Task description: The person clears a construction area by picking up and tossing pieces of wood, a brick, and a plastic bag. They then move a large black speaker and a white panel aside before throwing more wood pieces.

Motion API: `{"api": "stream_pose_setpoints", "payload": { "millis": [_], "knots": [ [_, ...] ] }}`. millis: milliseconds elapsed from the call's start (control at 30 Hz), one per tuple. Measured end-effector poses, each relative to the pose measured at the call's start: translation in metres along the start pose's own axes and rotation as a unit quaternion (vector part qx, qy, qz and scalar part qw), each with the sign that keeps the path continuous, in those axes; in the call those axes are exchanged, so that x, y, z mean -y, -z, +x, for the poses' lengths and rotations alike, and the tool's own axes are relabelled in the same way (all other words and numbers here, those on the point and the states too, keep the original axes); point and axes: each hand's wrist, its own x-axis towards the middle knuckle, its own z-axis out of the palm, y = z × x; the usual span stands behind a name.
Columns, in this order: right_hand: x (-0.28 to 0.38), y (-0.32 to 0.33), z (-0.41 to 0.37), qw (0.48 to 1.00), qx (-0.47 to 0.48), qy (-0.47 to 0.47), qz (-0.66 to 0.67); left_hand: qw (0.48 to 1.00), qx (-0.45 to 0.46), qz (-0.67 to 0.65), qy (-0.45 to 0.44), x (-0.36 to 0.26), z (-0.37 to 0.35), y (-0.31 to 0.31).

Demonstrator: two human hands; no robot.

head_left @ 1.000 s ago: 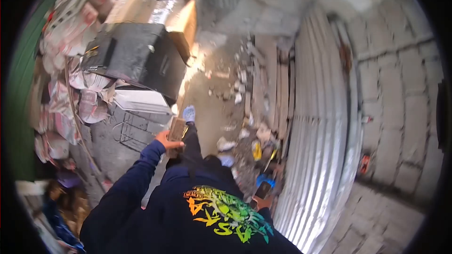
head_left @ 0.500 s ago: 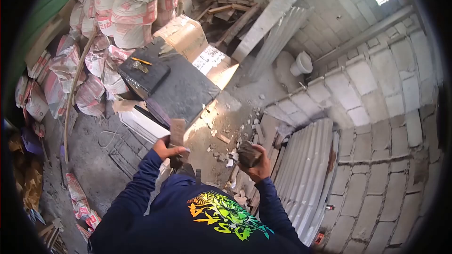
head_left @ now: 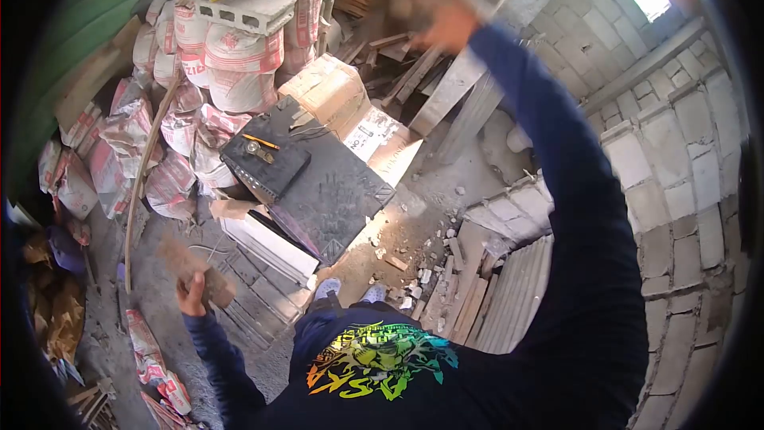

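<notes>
At the lower left, my left hand is closed round a flat brown piece of wood, whose far end is blurred. My right hand is raised high, arm stretched forward over the wood scraps. It is smeared by motion, and a dark blurred shape lies by its fingers, so what it holds cannot be made out. Between the hands stands a dark-topped surface with a pencil and a wristwatch on a black case. Beside it is opened cardboard.
Stacked cement bags with a hollow block on top fill the upper left. Rubble lies on the floor near my feet. Corrugated sheets lean at the right by a block wall. Planks lie beside them.
My right hand has swung from low in front of me to up and forward. My left hand has moved left and down with the wood piece, away from my body.
</notes>
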Motion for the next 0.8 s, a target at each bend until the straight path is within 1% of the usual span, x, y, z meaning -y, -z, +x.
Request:
{"api": "stream_pose_setpoints", "payload": {
  "millis": [33,67,100,133,167,200,233,267,300,333,367,400,433,467,500,533,567,600,633,667,700,733,767,800],
  "knots": [
    [-0.010,0.063,0.005,0.992,-0.018,0.076,-0.100,1.000,-0.020,0.004,0.011,0.000,-0.011,0.008],
    [0.005,0.085,-0.002,0.957,-0.188,0.113,-0.188,0.999,-0.024,0.018,-0.012,0.002,-0.022,0.013],
    [0.020,0.095,-0.010,0.883,-0.352,0.148,-0.273,0.998,-0.028,0.027,-0.039,0.004,-0.025,0.009],
    [0.028,0.088,-0.016,0.880,-0.356,0.149,-0.277,0.998,-0.026,0.024,-0.043,0.004,-0.026,0.002],
    [0.037,0.068,-0.024,0.901,-0.372,0.150,-0.164,1.000,-0.009,0.027,0.009,0.005,-0.035,-0.003],
    [0.045,0.043,-0.037,0.911,-0.381,0.147,-0.049,0.998,0.009,0.030,0.063,0.006,-0.047,-0.010],
    [0.058,0.013,-0.060,0.942,-0.311,0.121,0.032,0.997,0.009,0.031,0.071,0.009,-0.054,-0.026],
    [0.067,-0.020,-0.089,0.959,-0.242,0.090,0.114,0.996,0.032,0.016,0.086,0.010,-0.054,-0.049],
    [0.052,-0.066,-0.114,0.970,-0.209,0.104,0.068,0.994,0.058,0.001,0.098,0.015,-0.050,-0.065],
    [0.056,-0.100,-0.153,0.979,-0.156,0.088,0.095,0.984,0.101,0.001,0.147,0.030,-0.044,-0.074],
    [0.036,-0.167,-0.197,0.993,-0.089,-0.056,0.052,0.969,0.146,0.002,0.198,0.042,-0.039,-0.086],
    [0.022,-0.225,-0.251,0.978,-0.089,-0.090,0.166,0.955,0.169,-0.023,0.241,0.055,-0.033,-0.101],
    [0.023,-0.268,-0.311,0.967,-0.054,-0.149,0.202,0.939,0.191,-0.048,0.283,0.062,-0.026,-0.123],
    [0.015,-0.327,-0.385,0.951,-0.013,-0.208,0.228,0.922,0.177,-0.021,0.345,0.070,-0.020,-0.137],
    [0.040,-0.346,-0.449,0.899,0.137,-0.373,0.186,0.913,0.166,-0.036,0.372,0.086,-0.013,-0.155],
    [0.050,-0.395,-0.530,0.885,0.122,-0.404,0.199,0.902,0.154,-0.050,0.399,0.097,-0.005,-0.173],
    [0.093,-0.383,-0.572,0.836,0.146,-0.478,0.227,0.883,0.202,-0.047,0.421,0.087,0.007,-0.198],
    [0.115,-0.427,-0.651,0.782,0.096,-0.546,0.284,0.860,0.248,-0.040,0.445,0.073,0.026,-0.229],
    [0.150,-0.441,-0.713,0.755,0.040,-0.548,0.358,0.867,0.310,0.008,0.391,0.082,0.060,-0.263],
    [0.177,-0.451,-0.758,0.724,-0.022,-0.542,0.426,0.872,0.349,0.021,0.343,0.071,0.095,-0.314],
    [0.203,-0.455,-0.792,0.572,-0.096,-0.671,0.462,0.902,0.344,0.037,0.259,0.048,0.149,-0.394],
    [0.232,-0.463,-0.820,0.392,-0.160,-0.770,0.479,0.938,0.299,0.058,0.168,0.016,0.201,-0.476],
    [0.265,-0.456,-0.825,0.336,-0.277,-0.786,0.439,0.971,0.196,0.105,0.088,-0.012,0.253,-0.551],
    [0.297,-0.449,-0.826,0.276,-0.392,-0.787,0.389,0.985,0.046,0.166,0.016,-0.044,0.300,-0.616]
  ]
}}
